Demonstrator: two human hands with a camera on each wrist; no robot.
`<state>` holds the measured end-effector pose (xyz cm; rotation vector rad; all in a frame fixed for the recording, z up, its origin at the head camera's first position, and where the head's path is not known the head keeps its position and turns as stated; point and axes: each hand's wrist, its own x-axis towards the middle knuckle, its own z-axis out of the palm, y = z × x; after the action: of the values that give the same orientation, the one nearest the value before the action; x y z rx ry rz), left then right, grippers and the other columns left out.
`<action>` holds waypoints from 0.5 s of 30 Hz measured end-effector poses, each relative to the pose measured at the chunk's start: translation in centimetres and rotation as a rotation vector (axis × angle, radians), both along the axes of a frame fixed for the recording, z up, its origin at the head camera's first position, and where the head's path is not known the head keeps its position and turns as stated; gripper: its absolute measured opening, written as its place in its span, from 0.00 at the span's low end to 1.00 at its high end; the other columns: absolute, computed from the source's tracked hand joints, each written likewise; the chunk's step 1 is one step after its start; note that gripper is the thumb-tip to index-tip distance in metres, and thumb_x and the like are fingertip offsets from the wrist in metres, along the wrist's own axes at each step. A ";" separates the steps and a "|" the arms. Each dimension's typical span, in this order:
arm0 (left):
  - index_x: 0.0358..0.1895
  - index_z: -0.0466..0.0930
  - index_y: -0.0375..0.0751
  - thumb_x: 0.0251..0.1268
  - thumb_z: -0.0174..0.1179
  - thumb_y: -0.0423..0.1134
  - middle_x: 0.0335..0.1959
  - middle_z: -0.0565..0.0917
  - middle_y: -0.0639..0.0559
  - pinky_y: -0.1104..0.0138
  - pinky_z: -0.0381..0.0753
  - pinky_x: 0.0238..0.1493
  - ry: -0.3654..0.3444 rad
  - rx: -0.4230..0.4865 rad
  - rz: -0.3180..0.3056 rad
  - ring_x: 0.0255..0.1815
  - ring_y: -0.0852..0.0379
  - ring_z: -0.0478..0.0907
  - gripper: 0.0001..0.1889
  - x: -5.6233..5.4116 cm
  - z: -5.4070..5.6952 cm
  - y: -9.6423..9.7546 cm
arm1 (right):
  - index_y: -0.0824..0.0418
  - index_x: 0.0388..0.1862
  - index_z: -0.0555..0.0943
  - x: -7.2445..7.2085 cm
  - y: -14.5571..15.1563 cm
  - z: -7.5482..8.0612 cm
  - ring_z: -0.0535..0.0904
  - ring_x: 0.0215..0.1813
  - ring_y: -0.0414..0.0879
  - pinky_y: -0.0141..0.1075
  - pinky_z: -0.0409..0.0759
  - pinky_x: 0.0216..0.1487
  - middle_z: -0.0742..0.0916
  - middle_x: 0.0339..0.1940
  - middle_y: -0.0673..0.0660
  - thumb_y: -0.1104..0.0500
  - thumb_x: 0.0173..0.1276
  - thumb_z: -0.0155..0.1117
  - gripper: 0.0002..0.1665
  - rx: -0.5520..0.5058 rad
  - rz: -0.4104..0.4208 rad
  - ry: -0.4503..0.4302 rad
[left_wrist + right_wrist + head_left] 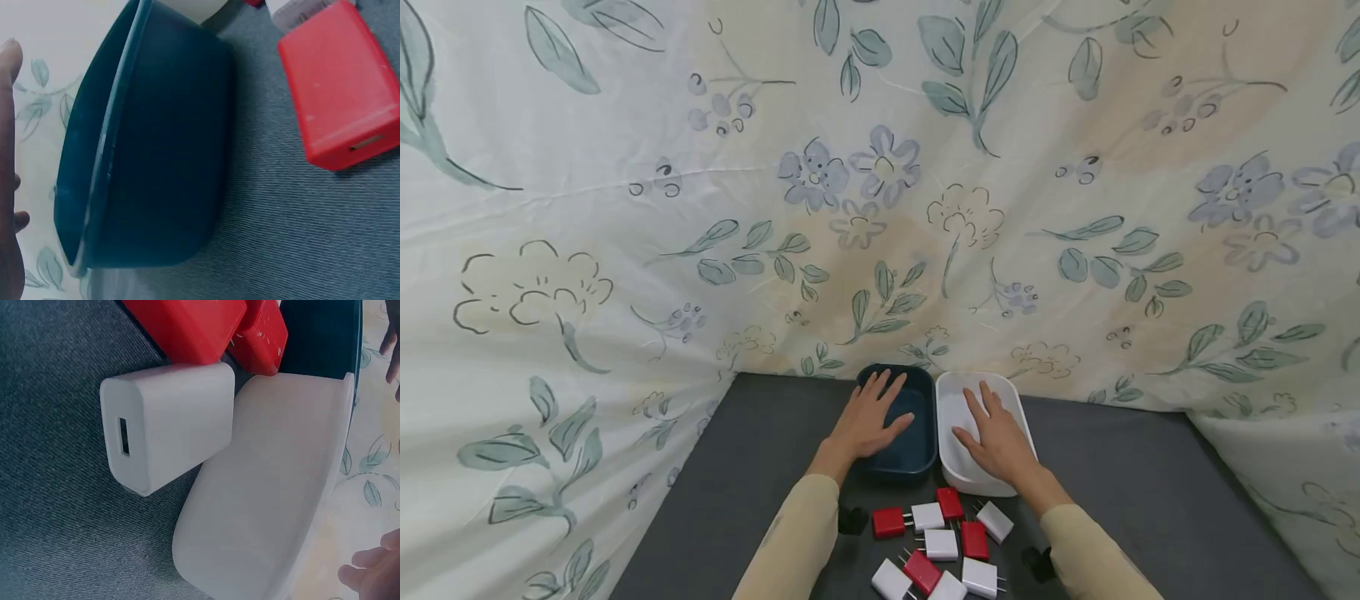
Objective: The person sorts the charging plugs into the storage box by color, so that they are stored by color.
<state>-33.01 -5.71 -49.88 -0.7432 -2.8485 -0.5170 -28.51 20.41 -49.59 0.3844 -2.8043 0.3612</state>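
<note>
In the head view my left hand (867, 423) is over the dark blue bin (910, 468), its fingers spread. Over the white bin (973, 483), right beside it, is my right hand (1002, 443), also with fingers spread. Neither hand holds anything. Just in front of the bins lie several red and white USB charger plugs, among them a red charger plug (888, 522) and a white charger plug (995, 522). The left wrist view shows the blue bin's outer wall (169, 144) close to a red charger plug (344, 81). A white charger plug (169, 425) lies against the white bin (262, 481) in the right wrist view.
Everything stands on a dark grey table (752, 467). Behind it and along both sides hangs a pale cloth (880, 275) with a leaf and flower print. The bins stand at the table's back edge, close to the cloth.
</note>
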 end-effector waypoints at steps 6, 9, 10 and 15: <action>0.78 0.47 0.61 0.69 0.41 0.69 0.79 0.54 0.47 0.44 0.54 0.75 0.033 0.046 0.024 0.80 0.44 0.49 0.39 0.5 -1.1 -0.8 | 0.61 0.77 0.58 0.3 0.0 -0.1 0.66 0.72 0.68 0.60 0.71 0.64 0.62 0.77 0.69 0.42 0.67 0.62 0.46 -0.045 0.011 0.016; 0.78 0.50 0.59 0.69 0.41 0.69 0.79 0.56 0.47 0.44 0.55 0.75 0.052 0.063 0.031 0.79 0.45 0.51 0.38 0.8 -1.7 -1.0 | 0.61 0.77 0.57 0.6 -0.3 -0.3 0.69 0.70 0.66 0.58 0.73 0.64 0.63 0.76 0.69 0.41 0.67 0.62 0.47 -0.073 0.013 0.010; 0.78 0.51 0.59 0.69 0.42 0.69 0.78 0.56 0.47 0.43 0.55 0.75 0.055 0.075 0.036 0.79 0.45 0.52 0.38 1.0 -1.9 -1.1 | 0.61 0.77 0.57 0.7 -0.3 -0.3 0.69 0.70 0.66 0.58 0.73 0.64 0.63 0.76 0.69 0.41 0.67 0.62 0.47 -0.078 0.014 0.006; 0.75 0.58 0.54 0.69 0.46 0.65 0.76 0.60 0.45 0.40 0.56 0.73 0.100 0.170 0.060 0.77 0.45 0.55 0.36 1.5 -2.9 -1.5 | 0.60 0.77 0.57 1.2 -0.6 -0.8 0.70 0.70 0.65 0.58 0.74 0.63 0.64 0.76 0.68 0.42 0.66 0.64 0.48 -0.111 0.012 -0.001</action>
<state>-31.46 -7.19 -52.77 -0.6333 -2.6847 -0.6828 -27.32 19.77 -50.39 0.3769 -2.7683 0.5167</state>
